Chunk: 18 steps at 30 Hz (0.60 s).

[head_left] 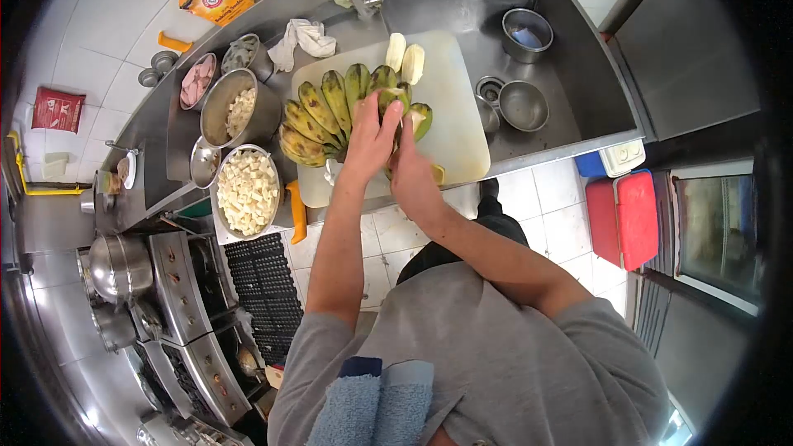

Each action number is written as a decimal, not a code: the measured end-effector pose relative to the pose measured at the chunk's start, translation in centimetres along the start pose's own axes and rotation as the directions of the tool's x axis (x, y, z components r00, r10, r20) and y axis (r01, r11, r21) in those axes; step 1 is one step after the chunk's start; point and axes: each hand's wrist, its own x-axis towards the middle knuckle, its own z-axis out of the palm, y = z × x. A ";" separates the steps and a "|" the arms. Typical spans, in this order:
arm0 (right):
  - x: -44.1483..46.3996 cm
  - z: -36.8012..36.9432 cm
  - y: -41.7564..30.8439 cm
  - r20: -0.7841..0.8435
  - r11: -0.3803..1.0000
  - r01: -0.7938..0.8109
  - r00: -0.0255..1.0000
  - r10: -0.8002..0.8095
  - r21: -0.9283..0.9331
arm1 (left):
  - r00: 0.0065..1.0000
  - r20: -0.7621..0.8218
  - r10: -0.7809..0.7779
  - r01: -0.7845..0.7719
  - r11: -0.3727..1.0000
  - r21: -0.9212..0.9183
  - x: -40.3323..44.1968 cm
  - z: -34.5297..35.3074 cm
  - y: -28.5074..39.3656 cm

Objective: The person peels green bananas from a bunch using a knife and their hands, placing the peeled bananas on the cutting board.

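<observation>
A bunch of green and yellow plantains (317,107) with dark spots lies on a white cutting board (458,124). My left hand (374,139) is closed on a green plantain (394,97) at the bunch's right side. Close against it, my right hand (415,180) has curled fingers with the index finger stretched along the fruit; whatever it grips is hidden. A pale cut patch shows on the plantain (420,119) beside that index finger. Two peeled plantain pieces (411,64) lie at the board's far edge. Under my right hand a yellowish end of fruit or peel (438,173) peeks out.
Left of the board stand a bowl of pale cubes (247,193), a pot with chopped pieces (216,107) and an orange handle (296,213). A white cloth (302,41) and the faucet (363,2) are behind. Metal pots (524,106) sit in the sink at right.
</observation>
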 end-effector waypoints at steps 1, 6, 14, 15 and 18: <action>-0.3 0.3 0.1 0.023 1.000 -0.011 1.000 0.011 0.005 | 1.000 -0.010 -0.016 0.016 1.000 0.011 0.0 0.0 0.0; -0.7 0.8 -0.4 -0.017 0.998 0.057 0.998 -0.056 0.031 | 1.000 -0.004 -0.002 0.002 0.999 0.036 0.5 -0.7 0.6; -1.9 1.6 0.1 -0.019 0.993 0.113 0.993 -0.114 -0.014 | 0.994 0.068 -0.084 0.082 0.996 0.032 1.1 -1.6 1.2; -2.1 1.6 0.2 0.037 0.996 0.083 0.996 -0.082 -0.026 | 0.996 0.059 -0.074 0.072 0.997 0.034 1.1 -1.5 1.1; -2.4 1.9 0.6 0.051 0.996 0.081 0.996 -0.078 -0.042 | 0.998 0.029 -0.062 0.061 0.997 0.048 1.2 -1.4 1.0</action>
